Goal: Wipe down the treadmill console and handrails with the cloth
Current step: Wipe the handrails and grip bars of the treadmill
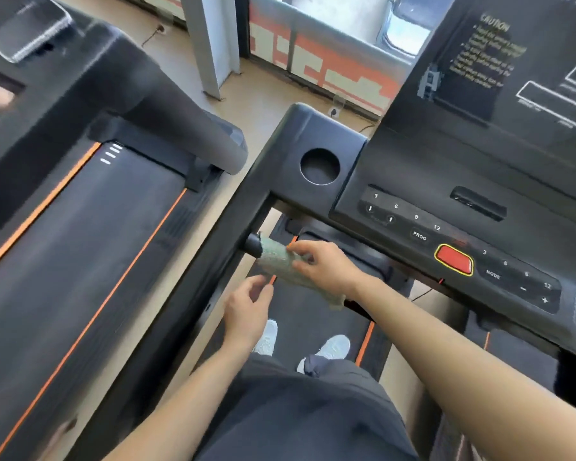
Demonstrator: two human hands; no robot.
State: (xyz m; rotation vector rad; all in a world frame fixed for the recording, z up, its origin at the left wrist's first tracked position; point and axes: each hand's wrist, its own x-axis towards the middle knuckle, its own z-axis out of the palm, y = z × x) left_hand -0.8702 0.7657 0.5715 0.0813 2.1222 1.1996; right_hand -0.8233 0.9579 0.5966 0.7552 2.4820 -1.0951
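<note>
Grips cloth (pixel 281 261) wrapped round handrail (pixel 254 244) in right hand (pixel 326 264), likely to rub every side. Hovers left hand (pixel 246 304) at seven o'clock of it, loosely open, holding nothing.

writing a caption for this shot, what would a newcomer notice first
The red button, ringed in yellow at the front edge of the console, stands out most against all the black. Left of it and lower, the right hand pinches a pale green cloth wrapped over a short black handrail. The left hand hovers loosely just below.
</note>
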